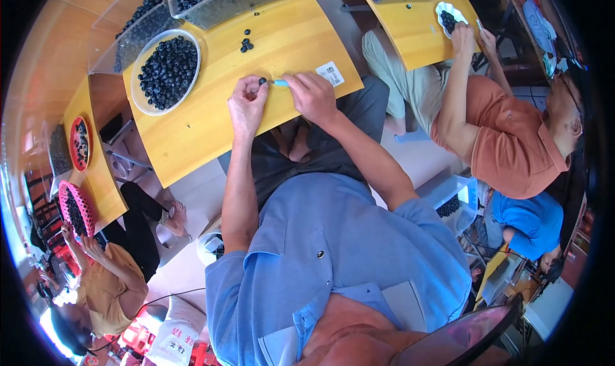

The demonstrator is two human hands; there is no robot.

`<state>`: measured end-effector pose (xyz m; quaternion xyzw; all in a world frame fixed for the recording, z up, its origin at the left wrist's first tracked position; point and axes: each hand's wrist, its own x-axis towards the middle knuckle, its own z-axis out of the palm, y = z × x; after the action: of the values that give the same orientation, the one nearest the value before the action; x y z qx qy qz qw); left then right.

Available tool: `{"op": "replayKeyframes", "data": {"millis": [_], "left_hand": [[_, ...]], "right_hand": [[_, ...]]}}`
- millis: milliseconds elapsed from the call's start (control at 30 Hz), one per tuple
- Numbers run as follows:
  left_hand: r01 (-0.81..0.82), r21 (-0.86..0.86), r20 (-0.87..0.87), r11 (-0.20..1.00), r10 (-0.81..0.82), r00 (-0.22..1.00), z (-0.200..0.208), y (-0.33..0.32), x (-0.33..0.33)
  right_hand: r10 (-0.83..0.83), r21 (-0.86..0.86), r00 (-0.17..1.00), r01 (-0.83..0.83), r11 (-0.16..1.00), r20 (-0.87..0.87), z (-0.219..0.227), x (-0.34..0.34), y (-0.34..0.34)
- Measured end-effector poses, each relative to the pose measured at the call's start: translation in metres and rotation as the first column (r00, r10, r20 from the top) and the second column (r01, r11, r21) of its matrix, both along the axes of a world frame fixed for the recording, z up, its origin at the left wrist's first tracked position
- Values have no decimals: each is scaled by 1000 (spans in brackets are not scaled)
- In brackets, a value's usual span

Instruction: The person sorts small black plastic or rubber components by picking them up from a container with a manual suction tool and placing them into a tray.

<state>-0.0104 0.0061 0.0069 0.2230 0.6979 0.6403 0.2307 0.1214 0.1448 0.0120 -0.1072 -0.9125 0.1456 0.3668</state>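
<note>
While left fingers pinch blueberry, right fingers pinch tool, round tub holds blueberries.

I see open surface toward the left hand's eight o'clock; bowl blocks ten, berries twelve.

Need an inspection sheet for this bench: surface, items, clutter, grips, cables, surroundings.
Surface: yellow wood-grain table, clear rectangular plastic bins at its far end.
Items: round dark-blue berry; slim tool with light-blue handle; round clear plastic tub of berries.
Clutter: loose dark berries, white rectangular label.
Grips: left hand pinches the berry; right hand holds the tool.
Cables: thin black cable, lower left.
Surroundings: co-worker in rust-coloured shirt, another in mustard-coloured shirt.
</note>
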Motion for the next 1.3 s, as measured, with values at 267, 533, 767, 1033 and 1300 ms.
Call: {"op": "replayKeyframes", "data": {"millis": [267,533,767,1033,1300], "left_hand": [[22,-84,-130,996,-33,991,-2,0,3],[0,-48,-74,999,-3,997,-1,2,2],[20,-123,-120,992,-35,992,2,1,4],[-28,-137,-248,990,-7,969,0,0,4],[-20,60,-7,998,20,1000,-5,-5,2]], "right_hand": [[-13,1,1000,13,1000,-10,-2,0,-2],[-31,18,999,31,999,17,1,2,-1],[-23,8,1000,23,1000,17,1,3,-1],[-20,13,1000,20,1000,20,1,3,-1],[-80,-18,996,81,997,49,-3,-1,-1]]}}
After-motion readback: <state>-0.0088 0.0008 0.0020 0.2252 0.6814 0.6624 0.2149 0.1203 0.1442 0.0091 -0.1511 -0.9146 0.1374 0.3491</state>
